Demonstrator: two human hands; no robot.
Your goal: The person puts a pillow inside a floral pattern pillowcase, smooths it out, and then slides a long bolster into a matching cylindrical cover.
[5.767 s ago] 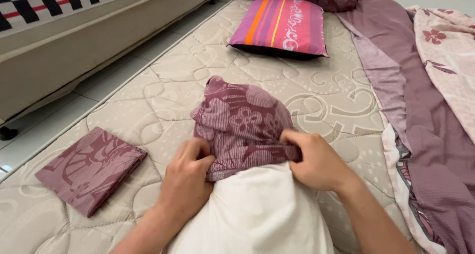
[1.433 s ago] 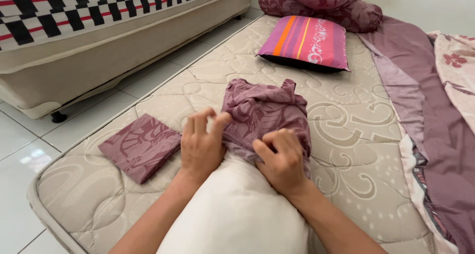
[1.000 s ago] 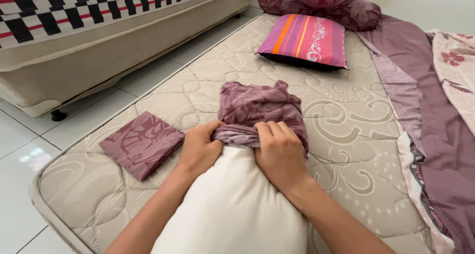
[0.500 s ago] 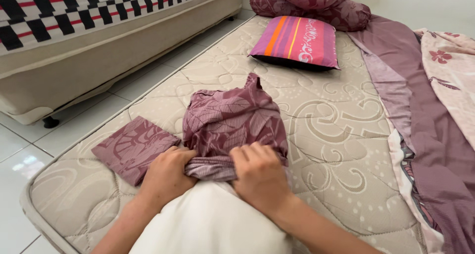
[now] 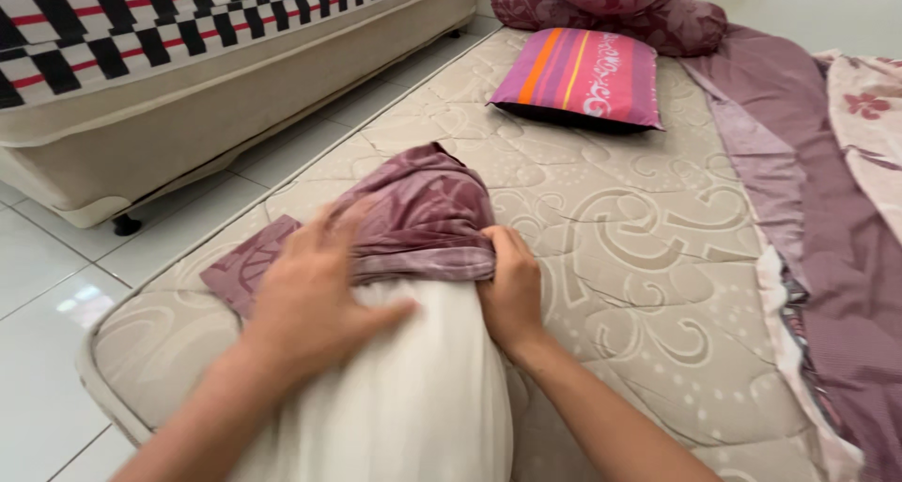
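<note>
Soft, light, baggy: mauve pillowcase (image 5: 418, 209) bunched over the far end of the white pillow (image 5: 413, 388) on the mattress (image 5: 620, 256). Best gripped at the gathered hem. Right hand (image 5: 512, 289) clenched there; left hand (image 5: 315, 289) blurred, fingers spread flat. Folded cloth (image 5: 246, 268) half hidden behind.

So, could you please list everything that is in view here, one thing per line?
white pillow: one, white, near edge of the mattress, under both hands
pillowcase: one, mauve floral, bunched over the pillow's far end
folded cloth: one, mauve floral, left, partly hidden
mattress: one, beige quilted, on the floor
striped pillow: one, pink and orange, far end
mauve cushions: seemingly two, far end
sheets: mauve and floral, right
checked bed: one, upper left
left hand: on the pillow, blurred
right hand: grip on the pillowcase edge
</note>
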